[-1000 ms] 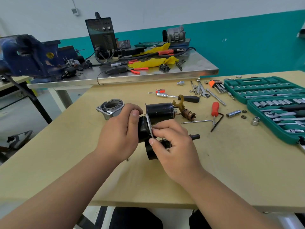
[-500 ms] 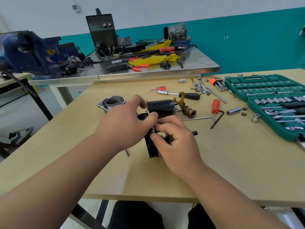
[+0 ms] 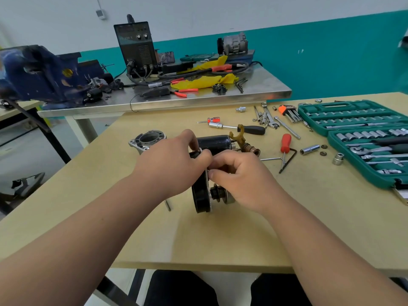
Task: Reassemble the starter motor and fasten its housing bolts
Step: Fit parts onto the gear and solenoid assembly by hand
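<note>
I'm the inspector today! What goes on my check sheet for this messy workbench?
Surface: wooden table, tan, with tools scattered on its far right.
Job's things: starter motor, black, held between both hands; grey housing lies apart, behind the left hand.
Clutter: red screwdriver, hex keys, loose socket, open green socket case.
Hands: left hand grips the motor's top; right hand has its fingers curled, pinching the motor's silver plate.
Cables: black leads run from the welder across the steel table.
Surroundings: blue vise; teal-and-white wall.
</note>
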### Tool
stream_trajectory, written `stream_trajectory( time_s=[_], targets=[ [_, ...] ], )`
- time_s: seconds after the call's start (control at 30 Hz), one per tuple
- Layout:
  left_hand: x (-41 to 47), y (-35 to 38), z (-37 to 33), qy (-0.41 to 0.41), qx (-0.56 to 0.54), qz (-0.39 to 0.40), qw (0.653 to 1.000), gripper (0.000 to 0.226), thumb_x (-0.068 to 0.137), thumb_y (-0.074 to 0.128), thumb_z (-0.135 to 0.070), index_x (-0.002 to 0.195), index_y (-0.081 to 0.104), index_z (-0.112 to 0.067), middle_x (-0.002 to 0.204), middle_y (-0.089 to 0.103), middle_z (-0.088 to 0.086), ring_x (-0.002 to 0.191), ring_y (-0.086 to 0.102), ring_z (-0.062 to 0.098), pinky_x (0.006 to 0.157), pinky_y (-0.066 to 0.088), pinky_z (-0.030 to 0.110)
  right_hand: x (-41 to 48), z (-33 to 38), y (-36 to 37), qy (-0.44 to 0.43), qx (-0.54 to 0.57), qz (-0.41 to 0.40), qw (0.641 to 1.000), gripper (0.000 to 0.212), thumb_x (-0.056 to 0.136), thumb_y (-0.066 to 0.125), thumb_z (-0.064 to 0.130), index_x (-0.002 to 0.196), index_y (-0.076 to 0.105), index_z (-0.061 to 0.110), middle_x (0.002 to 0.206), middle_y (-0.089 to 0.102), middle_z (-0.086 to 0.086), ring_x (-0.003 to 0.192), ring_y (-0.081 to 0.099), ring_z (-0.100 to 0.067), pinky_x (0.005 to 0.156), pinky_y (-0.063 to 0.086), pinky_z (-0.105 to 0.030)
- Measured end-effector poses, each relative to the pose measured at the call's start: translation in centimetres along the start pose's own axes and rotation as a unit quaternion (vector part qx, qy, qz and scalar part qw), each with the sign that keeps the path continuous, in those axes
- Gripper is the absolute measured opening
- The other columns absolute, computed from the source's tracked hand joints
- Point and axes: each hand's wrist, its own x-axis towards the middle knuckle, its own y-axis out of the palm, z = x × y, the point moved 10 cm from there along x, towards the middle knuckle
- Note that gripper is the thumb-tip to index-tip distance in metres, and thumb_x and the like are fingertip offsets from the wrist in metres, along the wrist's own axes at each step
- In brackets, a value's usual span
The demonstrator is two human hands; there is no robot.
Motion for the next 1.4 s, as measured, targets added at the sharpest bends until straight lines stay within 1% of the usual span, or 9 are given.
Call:
stream_trajectory(
  time_s=[0.17, 0.4, 0.63, 0.77, 0.83, 0.97, 1.13, 1.27, 1.4],
  targets=[
    [-0.1, 0.4, 1.0, -0.040, -0.032, -0.001, 0.999, 0.027, 0.078, 0.037, -0.059, 0.088, 0.046, -0.036, 0.068, 0.061, -0.010, 0.063, 0.057, 0.009, 0.053, 0.044, 0.027, 0.4, 0.1, 0.3, -0.005, -0.001, 0.022, 1.000, 0.017, 0.088, 0.065, 0.024, 0.090, 0.066, 0.041, 0.088, 0.065, 0.022, 0.084, 0.059, 0.007, 0.072, 0.046, -0.015],
    [0.3, 1.1, 1.5, -0.088, -0.044, 0.006, 0.995, 0.025, 0.077, 0.045, -0.055, 0.080, 0.049, -0.031, 0.068, 0.059, -0.008, 0.065, 0.056, 0.012, 0.053, 0.037, 0.026, -0.2, -0.5, 0.4, -0.012, -0.009, -0.032, 0.999, 0.017, 0.091, 0.061, 0.021, 0.093, 0.065, 0.038, 0.090, 0.064, 0.020, 0.083, 0.059, 0.006, 0.064, 0.043, -0.006],
    [0.8, 1.7, 1.0, -0.085, -0.021, 0.033, 0.996, 0.026, 0.081, 0.043, -0.052, 0.077, 0.051, -0.028, 0.067, 0.060, -0.003, 0.064, 0.056, 0.014, 0.050, 0.034, 0.025, -0.4, -0.5, 0.1, -0.031, -0.023, -0.059, 0.997, 0.016, 0.092, 0.060, 0.018, 0.099, 0.070, 0.028, 0.093, 0.062, 0.019, 0.087, 0.056, 0.006, 0.068, 0.041, -0.003],
    [0.7, 2.2, 1.2, -0.084, -0.047, 0.059, 0.994, 0.025, 0.084, 0.042, -0.049, 0.078, 0.056, -0.029, 0.070, 0.059, -0.004, 0.066, 0.055, 0.013, 0.051, 0.035, 0.025, -0.1, -0.4, 0.3, -0.030, -0.028, -0.022, 0.999, 0.017, 0.092, 0.061, 0.020, 0.093, 0.068, 0.036, 0.090, 0.062, 0.020, 0.084, 0.058, 0.005, 0.070, 0.044, -0.010],
    [0.8, 2.1, 0.9, -0.074, -0.057, 0.062, 0.994, 0.022, 0.085, 0.043, -0.047, 0.081, 0.059, -0.033, 0.068, 0.059, -0.007, 0.063, 0.056, 0.010, 0.049, 0.036, 0.023, 0.4, -0.5, 0.4, -0.011, -0.026, 0.015, 0.999, 0.022, 0.091, 0.061, 0.024, 0.087, 0.062, 0.045, 0.084, 0.064, 0.025, 0.081, 0.059, 0.008, 0.068, 0.044, -0.012],
    [1.8, 0.6, -0.7, -0.003, -0.028, 0.010, 1.000, 0.024, 0.084, 0.043, -0.044, 0.082, 0.065, -0.034, 0.063, 0.059, -0.009, 0.061, 0.056, 0.010, 0.050, 0.039, 0.023, 1.3, -0.6, -0.1, -0.005, -0.034, 0.027, 0.999, 0.020, 0.090, 0.062, 0.026, 0.082, 0.062, 0.043, 0.075, 0.062, 0.031, 0.070, 0.058, 0.011, 0.055, 0.040, -0.007],
    [1.4, -0.8, -1.8, 0.046, -0.011, -0.079, 0.996, 0.028, 0.087, 0.039, -0.047, 0.092, 0.064, -0.035, 0.065, 0.059, -0.011, 0.062, 0.053, 0.007, 0.047, 0.030, 0.021, 1.4, 0.0, -1.0, -0.068, -0.035, -0.039, 0.996, 0.011, 0.088, 0.065, 0.017, 0.093, 0.070, 0.026, 0.093, 0.061, 0.017, 0.089, 0.058, 0.001, 0.077, 0.049, -0.019],
    [0.0, -1.2, -2.4, 0.093, 0.000, -0.117, 0.989, 0.039, 0.086, 0.032, -0.056, 0.097, 0.062, -0.035, 0.084, 0.064, -0.009, 0.078, 0.056, 0.014, 0.052, 0.032, 0.021, 0.7, 0.2, -1.0, -0.103, -0.019, -0.036, 0.994, 0.015, 0.087, 0.065, 0.013, 0.094, 0.072, 0.023, 0.094, 0.061, 0.020, 0.093, 0.058, 0.001, 0.079, 0.048, -0.015],
    [-1.2, -1.5, -3.3, 0.125, 0.033, -0.116, 0.985, 0.060, 0.077, 0.021, -0.074, 0.102, 0.059, -0.034, 0.082, 0.060, -0.010, 0.079, 0.056, 0.014, 0.056, 0.038, 0.026, -0.1, 0.4, -1.1, -0.118, -0.016, -0.029, 0.992, 0.020, 0.087, 0.065, 0.011, 0.091, 0.068, 0.030, 0.094, 0.060, 0.021, 0.092, 0.059, -0.003, 0.076, 0.048, -0.016]
  ],
)
